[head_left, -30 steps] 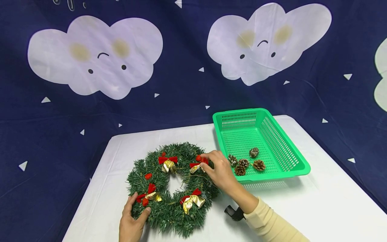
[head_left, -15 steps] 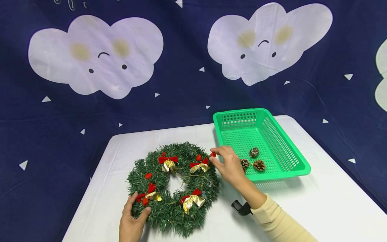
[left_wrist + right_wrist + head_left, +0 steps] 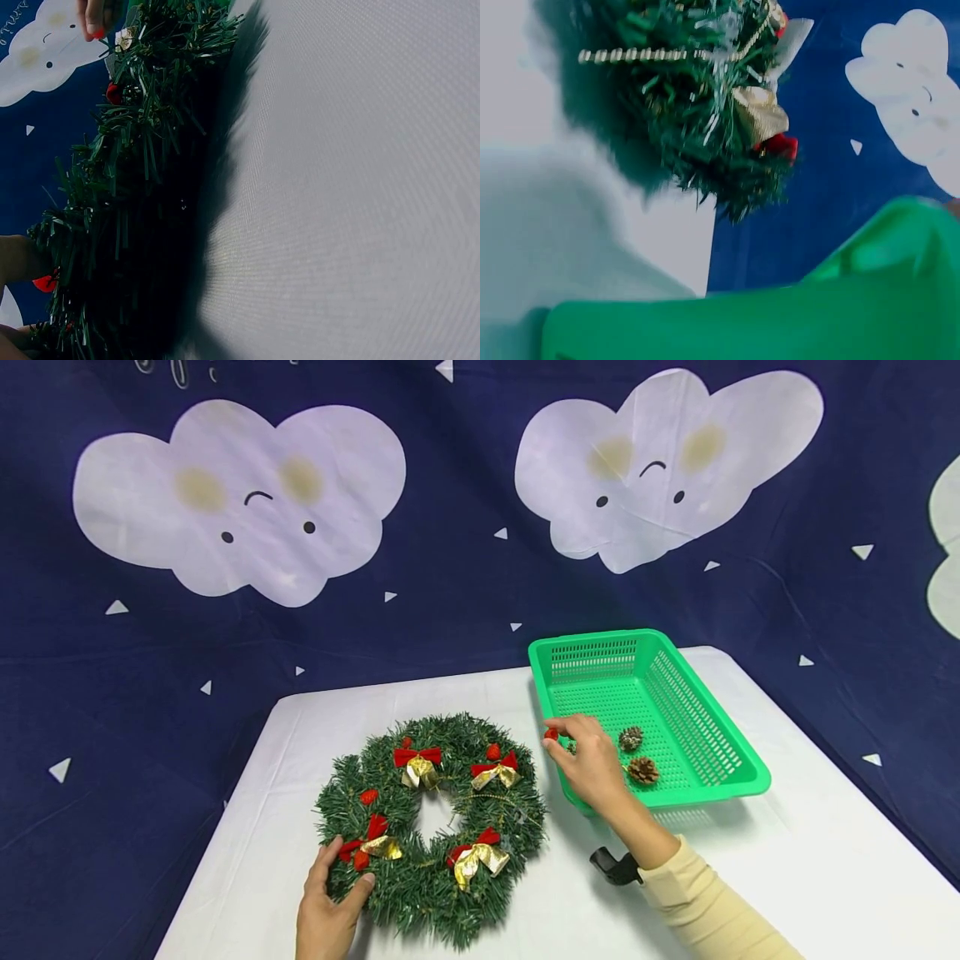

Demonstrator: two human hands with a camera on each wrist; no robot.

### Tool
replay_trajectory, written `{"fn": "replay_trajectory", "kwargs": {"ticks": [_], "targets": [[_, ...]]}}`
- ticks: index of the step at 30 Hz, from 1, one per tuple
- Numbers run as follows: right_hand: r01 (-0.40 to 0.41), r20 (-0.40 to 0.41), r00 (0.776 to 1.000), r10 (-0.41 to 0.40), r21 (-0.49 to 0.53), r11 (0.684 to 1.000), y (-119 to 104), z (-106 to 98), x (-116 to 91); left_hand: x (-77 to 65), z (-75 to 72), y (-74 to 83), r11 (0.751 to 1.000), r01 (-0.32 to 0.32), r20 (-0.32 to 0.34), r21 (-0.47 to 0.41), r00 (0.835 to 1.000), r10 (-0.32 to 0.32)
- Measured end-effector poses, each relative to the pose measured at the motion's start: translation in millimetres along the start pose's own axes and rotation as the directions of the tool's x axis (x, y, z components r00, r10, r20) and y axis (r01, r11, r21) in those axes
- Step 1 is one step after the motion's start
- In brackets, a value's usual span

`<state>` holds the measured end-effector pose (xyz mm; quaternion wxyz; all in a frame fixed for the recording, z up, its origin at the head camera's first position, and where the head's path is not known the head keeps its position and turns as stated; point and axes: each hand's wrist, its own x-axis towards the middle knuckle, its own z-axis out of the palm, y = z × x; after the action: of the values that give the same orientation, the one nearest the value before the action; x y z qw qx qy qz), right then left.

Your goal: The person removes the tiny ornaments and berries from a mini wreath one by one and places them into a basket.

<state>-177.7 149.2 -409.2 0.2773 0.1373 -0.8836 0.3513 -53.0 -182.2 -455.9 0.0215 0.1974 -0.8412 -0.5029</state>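
A round green Christmas wreath (image 3: 420, 897) lies on the white table, with several red-and-gold bows (image 3: 480, 858) and small red berries (image 3: 368, 797) on it. My left hand (image 3: 327, 906) holds its near left edge, thumb and fingers spread over the needles beside a bow. Between thumb and forefinger my right hand (image 3: 596, 764) pinches a small red berry (image 3: 551, 734). This hand is over the left side of the green basket (image 3: 693, 718), partly hiding the pine cones inside. The right wrist view shows the wreath, its gold bead string (image 3: 649, 55) and the basket rim; the berry is out of sight there.
Pine cones (image 3: 642, 770) lie on the basket's floor. The basket stands at the right of the white tablecloth (image 3: 360, 710), right of the wreath. A black camera mount (image 3: 615, 866) sits below the right wrist. Behind the table hangs a dark blue cloth (image 3: 450, 643) with clouds.
My right hand has moved right from the wreath's upper right bow to over the basket, carrying the red berry. My left hand and the wreath stay put.
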Motion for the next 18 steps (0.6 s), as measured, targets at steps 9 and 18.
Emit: {"fn": "replay_trajectory", "kwargs": {"ticks": [9, 18], "targets": [[-0.12, 0.089, 0.989, 0.119, 0.007, 0.993, 10.7, -13.7, 3.9, 0.4, -0.3, 1.2, 1.0, 0.003, -0.008, 0.005, 1.0, -0.002], [-0.144, 0.131, 0.981, 0.146, -0.024, 0.989, 25.9, -19.9, 8.5, 0.3, -0.6, 1.2, 1.0, 0.007, -0.005, 0.007, 1.0, -0.007]]}}
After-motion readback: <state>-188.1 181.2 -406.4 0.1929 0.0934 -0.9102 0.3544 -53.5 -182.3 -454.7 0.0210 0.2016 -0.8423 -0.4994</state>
